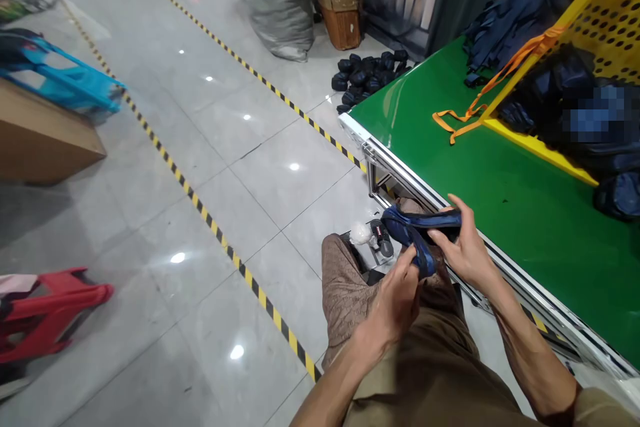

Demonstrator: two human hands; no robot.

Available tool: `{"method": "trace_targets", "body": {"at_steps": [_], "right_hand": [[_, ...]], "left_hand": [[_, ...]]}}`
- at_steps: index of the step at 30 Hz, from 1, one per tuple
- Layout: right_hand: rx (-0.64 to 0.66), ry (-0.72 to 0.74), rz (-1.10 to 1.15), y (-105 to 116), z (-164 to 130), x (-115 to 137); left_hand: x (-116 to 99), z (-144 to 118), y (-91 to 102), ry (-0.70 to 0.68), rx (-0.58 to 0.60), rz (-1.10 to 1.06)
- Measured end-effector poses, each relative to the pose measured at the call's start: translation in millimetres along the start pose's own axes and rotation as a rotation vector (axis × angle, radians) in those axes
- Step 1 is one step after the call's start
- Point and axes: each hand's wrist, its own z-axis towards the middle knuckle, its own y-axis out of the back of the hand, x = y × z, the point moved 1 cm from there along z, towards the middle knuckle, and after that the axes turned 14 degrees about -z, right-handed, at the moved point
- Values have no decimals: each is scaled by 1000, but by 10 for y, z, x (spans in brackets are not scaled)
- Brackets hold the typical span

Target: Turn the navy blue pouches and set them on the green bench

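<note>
Over my lap, a dark blue fabric pouch (397, 227) with black edging is held spread open between my two hands. My left hand (399, 297) pinches the near edge, its fingers closed on the cloth. At the pouch's far right end, my right hand (465, 247) grips the other edge, with the thumb toward me and the fingers behind. The inside of the pouch is mostly hidden. Just past it, between my knees, a grey and black slipper (383, 238) and a white crumpled bundle (361, 234) show low down.
A green-topped table (400, 127) with a metal frame runs along my right. On it stands a yellow perforated bin (540, 150) with dark cloth items and an orange strap (463, 121). Black bundles (367, 77), a grey sack (280, 7), red stool (55, 313) and carton (45, 133) are around.
</note>
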Motion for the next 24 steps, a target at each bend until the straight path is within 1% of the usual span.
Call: {"method": "trace_targets", "body": {"at_steps": [1, 2, 3, 4, 5, 6, 7, 8, 9, 11, 13, 14, 16, 18, 20, 21, 22, 24], "right_hand": [[-49, 10, 9, 30, -42, 166], [-96, 6, 24, 46, -88, 327], [-119, 12, 41, 41, -136, 482], [-123, 49, 59, 11, -184, 630], [-106, 126, 76, -48, -230, 773], [-75, 233, 87, -135, -270, 910], [-43, 348, 93, -244, -300, 1039], [-17, 444, 102, -368, -319, 1157], [3, 505, 112, -497, -324, 1262], [44, 535, 132, -728, -296, 1424], [88, 510, 154, -860, -233, 1517], [111, 491, 164, -878, -193, 1534], [135, 446, 172, -836, -90, 1511], [87, 388, 158, -742, 44, 1416], [-1, 285, 119, -679, 202, 1255], [-29, 225, 95, -682, 283, 1156], [-23, 165, 74, -715, 361, 1050], [88, 56, 72, -877, 502, 837]], "left_hand": [[-44, -10, 22, 18, -28, -42], [-98, -23, 54, 53, -92, -105], [-160, -39, 99, 103, -205, -184], [-225, -58, 154, 157, -365, -272], [-291, -78, 214, 203, -542, -363], [-355, -96, 279, 231, -716, -449], [-414, -109, 344, 233, -866, -519], [-462, -114, 409, 218, -972, -568], [-496, -109, 473, 203, -1023, -588], [-500, -76, 602, 191, -1054, -529], [-407, -23, 739, 196, -1108, -356], [-328, 7, 808, 203, -1143, -257], [-125, 66, 938, 230, -1190, -112], [96, 112, 1035, 283, -1158, -82], [292, 140, 1081, 361, -1099, -134], [374, 152, 1086, 407, -1074, -166], [445, 170, 1082, 453, -1050, -193], [558, 237, 1058, 525, -991, -238]]}}
